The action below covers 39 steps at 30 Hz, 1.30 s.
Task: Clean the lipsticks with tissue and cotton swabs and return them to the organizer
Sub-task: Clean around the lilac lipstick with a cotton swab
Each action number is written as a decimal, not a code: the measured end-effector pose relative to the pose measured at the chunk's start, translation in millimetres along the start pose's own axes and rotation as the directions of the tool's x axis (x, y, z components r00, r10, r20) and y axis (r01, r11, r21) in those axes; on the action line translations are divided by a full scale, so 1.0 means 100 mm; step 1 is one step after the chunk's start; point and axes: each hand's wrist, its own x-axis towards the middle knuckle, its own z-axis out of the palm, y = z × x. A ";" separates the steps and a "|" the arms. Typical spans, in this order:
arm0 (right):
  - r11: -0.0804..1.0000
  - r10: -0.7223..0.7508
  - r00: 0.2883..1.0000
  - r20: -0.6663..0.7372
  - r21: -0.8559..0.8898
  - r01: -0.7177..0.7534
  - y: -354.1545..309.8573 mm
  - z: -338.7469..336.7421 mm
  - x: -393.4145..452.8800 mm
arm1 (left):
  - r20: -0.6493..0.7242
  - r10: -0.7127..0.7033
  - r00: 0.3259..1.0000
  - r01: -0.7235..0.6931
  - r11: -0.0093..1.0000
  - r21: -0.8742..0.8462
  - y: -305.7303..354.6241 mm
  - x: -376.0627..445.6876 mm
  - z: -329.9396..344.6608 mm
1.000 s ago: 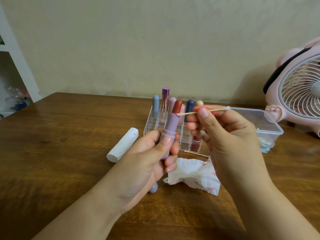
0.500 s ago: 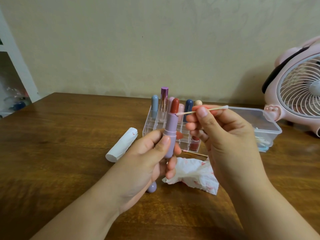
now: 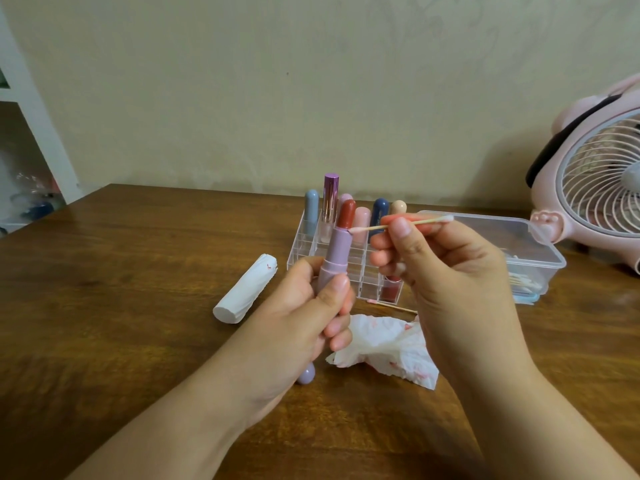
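Lipstick point(image 3: 337, 252) | organizer point(image 3: 346, 263) behind | tissue point(image 3: 388, 346) under right hand point(image 3: 446, 285)

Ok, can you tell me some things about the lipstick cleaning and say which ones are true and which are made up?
1. The left hand holds a purple lipstick with its cap off. True.
2. The right hand holds a tissue. False: it pinches a cotton swab; the crumpled tissue lies on the table.
3. The swab tip touches the lipstick at the tube's rim. True.
4. The clear organizer is empty. False: several lipsticks stand in it.
5. A blue fan stands on the right. False: the fan is pink.
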 end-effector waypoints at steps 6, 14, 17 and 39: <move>1.000 0.005 1.000 -0.012 -0.014 -0.005 0.02 -0.02 0.02 | 0.015 0.009 1.000 -0.008 0.998 -0.067 0.02 0.00 0.03; 0.999 0.017 1.000 0.007 0.035 -0.017 0.03 -0.04 0.03 | 0.028 0.011 1.000 -0.008 0.995 -0.100 0.05 -0.01 0.04; 0.998 0.017 1.000 0.020 0.055 -0.018 0.03 -0.04 0.03 | 0.030 0.012 0.999 -0.008 0.994 -0.106 0.05 -0.01 0.04; 1.000 -0.031 1.000 -0.005 -0.004 0.031 0.03 -0.05 0.03 | -0.004 -0.041 0.999 0.039 0.974 -0.224 0.05 0.01 0.03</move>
